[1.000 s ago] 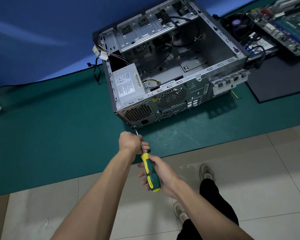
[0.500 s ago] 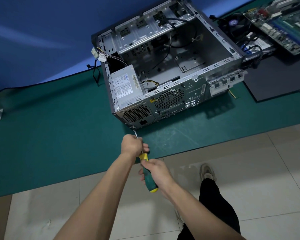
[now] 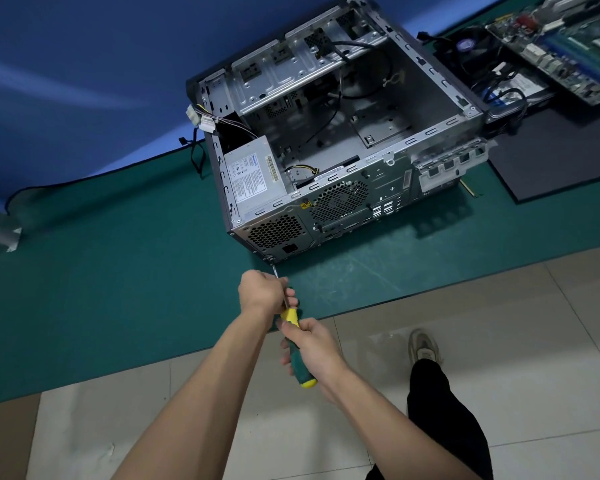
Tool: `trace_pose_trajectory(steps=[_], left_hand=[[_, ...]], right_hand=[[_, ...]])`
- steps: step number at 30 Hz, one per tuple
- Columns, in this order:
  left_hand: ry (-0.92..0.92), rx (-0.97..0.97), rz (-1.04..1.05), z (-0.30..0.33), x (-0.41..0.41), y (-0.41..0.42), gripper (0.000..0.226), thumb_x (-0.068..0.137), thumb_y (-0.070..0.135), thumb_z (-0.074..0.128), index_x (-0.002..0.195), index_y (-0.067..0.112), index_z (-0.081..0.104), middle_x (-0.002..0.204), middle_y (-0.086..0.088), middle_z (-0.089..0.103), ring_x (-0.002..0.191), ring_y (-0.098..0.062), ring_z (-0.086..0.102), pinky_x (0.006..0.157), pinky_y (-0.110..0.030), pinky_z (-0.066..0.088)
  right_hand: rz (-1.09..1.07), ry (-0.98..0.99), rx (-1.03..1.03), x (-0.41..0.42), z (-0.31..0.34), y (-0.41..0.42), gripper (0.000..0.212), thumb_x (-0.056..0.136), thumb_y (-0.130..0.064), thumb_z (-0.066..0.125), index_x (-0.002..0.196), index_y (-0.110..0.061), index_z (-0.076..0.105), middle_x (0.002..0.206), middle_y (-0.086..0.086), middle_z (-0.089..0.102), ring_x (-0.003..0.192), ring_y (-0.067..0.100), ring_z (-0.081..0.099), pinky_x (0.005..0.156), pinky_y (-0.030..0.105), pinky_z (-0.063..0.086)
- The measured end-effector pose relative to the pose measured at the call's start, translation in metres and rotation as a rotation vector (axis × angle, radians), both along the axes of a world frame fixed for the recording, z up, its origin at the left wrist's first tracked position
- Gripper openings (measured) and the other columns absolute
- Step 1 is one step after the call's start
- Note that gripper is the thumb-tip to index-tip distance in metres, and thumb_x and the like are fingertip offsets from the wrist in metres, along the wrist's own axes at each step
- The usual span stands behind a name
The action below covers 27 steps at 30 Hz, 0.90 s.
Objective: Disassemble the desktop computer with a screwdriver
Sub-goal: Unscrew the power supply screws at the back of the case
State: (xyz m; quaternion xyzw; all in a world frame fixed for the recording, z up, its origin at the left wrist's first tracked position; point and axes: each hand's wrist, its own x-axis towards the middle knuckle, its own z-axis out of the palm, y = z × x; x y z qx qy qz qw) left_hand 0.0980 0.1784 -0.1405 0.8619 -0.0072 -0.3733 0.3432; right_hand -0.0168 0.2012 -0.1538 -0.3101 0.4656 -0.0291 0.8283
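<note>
My left hand (image 3: 262, 292) sits forward, its fingers (image 3: 289, 296) curled round the bare shaft of the screwdriver (image 3: 293, 336), so the tip stays seated and does not slip off the screw head. The tip meets the near bottom corner of the desktop computer case (image 3: 329, 143), on the rear panel just below the power supply (image 3: 253, 176) vent; I judge that a power-supply screw is in hand. My right hand (image 3: 314, 351) wraps the green-and-yellow handle behind, fingers closed on it to turn and push along the shaft. The case lies on its side, open face up, on the green mat (image 3: 101, 271) on the floor, near the mat's front edge. A removed motherboard (image 3: 568, 43) rests at the far right corner.
</note>
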Motion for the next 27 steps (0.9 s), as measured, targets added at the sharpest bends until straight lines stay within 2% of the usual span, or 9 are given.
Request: trace_pose_trajectory(steps=[3,6,9,11,14,16,21,24,27], left_hand=[[0.072,-0.057,0.027,0.002,-0.004,-0.001,0.016,0.097,-0.004,0.037,0.085,-0.002,0.047,0.062,-0.018,0.054,0.036,-0.023,0.053,0.035,-0.026,0.047],[0.142,-0.113,0.033,0.005,-0.003,0.003,0.018,0.098,-0.002,0.036,0.086,-0.002,0.05,0.066,-0.019,0.06,0.038,-0.018,0.059,0.039,-0.026,0.049],[0.164,-0.135,0.094,0.009,-0.006,0.007,0.009,0.094,-0.002,0.047,0.087,-0.001,0.053,0.064,-0.015,0.063,0.039,-0.018,0.056,0.042,-0.024,0.049],[0.159,-0.161,0.153,0.008,-0.008,0.006,0.007,0.092,-0.004,0.05,0.086,-0.004,0.052,0.064,-0.019,0.059,0.038,-0.02,0.053,0.038,-0.023,0.047],[0.161,-0.181,0.14,0.004,-0.006,0.007,0.018,0.095,-0.003,0.044,0.079,-0.002,0.05,0.069,-0.021,0.059,0.042,-0.023,0.059,0.038,-0.026,0.05],[0.195,-0.221,0.098,0.003,-0.005,0.011,0.022,0.098,0.0,0.039,0.08,-0.003,0.05,0.07,-0.021,0.062,0.044,-0.02,0.063,0.043,-0.028,0.052],[0.188,-0.203,-0.012,0.001,-0.004,0.017,0.026,0.101,0.012,0.034,0.091,0.001,0.055,0.064,-0.007,0.069,0.047,-0.017,0.063,0.044,-0.025,0.05],[0.115,-0.155,-0.003,0.0,-0.003,0.014,0.02,0.097,0.011,0.049,0.079,0.004,0.057,0.06,-0.007,0.066,0.039,-0.015,0.056,0.043,-0.025,0.049],[0.089,-0.129,0.028,-0.001,-0.004,0.01,0.023,0.095,0.005,0.05,0.073,0.002,0.053,0.059,-0.013,0.062,0.036,-0.016,0.056,0.04,-0.025,0.049]], right_hand=[[0.055,-0.065,0.169,-0.001,0.002,-0.006,0.034,0.096,-0.037,0.048,0.102,-0.005,0.06,0.071,0.005,0.067,0.051,0.018,0.058,0.047,0.024,0.046],[0.002,-0.059,0.071,-0.001,-0.004,-0.003,0.02,0.095,-0.025,0.053,0.086,-0.008,0.059,0.066,0.005,0.065,0.051,0.018,0.058,0.051,0.022,0.046],[-0.113,0.031,-0.02,0.003,-0.008,0.004,0.021,0.088,-0.024,0.065,0.078,-0.011,0.053,0.057,0.005,0.058,0.049,0.018,0.051,0.052,0.027,0.042],[-0.128,0.021,0.035,0.005,-0.005,0.004,0.024,0.087,-0.028,0.066,0.082,-0.01,0.052,0.059,0.005,0.058,0.047,0.017,0.052,0.047,0.026,0.042],[0.008,-0.034,0.184,0.003,0.001,0.0,0.035,0.092,-0.042,0.055,0.095,-0.008,0.063,0.071,0.006,0.066,0.054,0.019,0.061,0.049,0.025,0.046],[0.034,-0.072,0.251,0.001,0.002,-0.003,0.036,0.095,-0.036,0.048,0.097,-0.005,0.065,0.071,0.007,0.068,0.054,0.02,0.062,0.05,0.025,0.047],[-0.069,-0.036,0.096,0.005,-0.002,-0.001,0.018,0.093,-0.023,0.057,0.084,-0.008,0.057,0.06,0.005,0.061,0.048,0.016,0.055,0.051,0.025,0.043],[-0.073,0.023,0.021,0.005,-0.004,0.001,0.018,0.09,-0.026,0.062,0.084,-0.01,0.055,0.062,0.004,0.058,0.049,0.014,0.052,0.051,0.025,0.042],[0.012,-0.052,0.158,0.003,0.004,-0.001,0.033,0.092,-0.042,0.055,0.092,-0.009,0.059,0.068,0.005,0.062,0.053,0.017,0.058,0.05,0.025,0.045]])
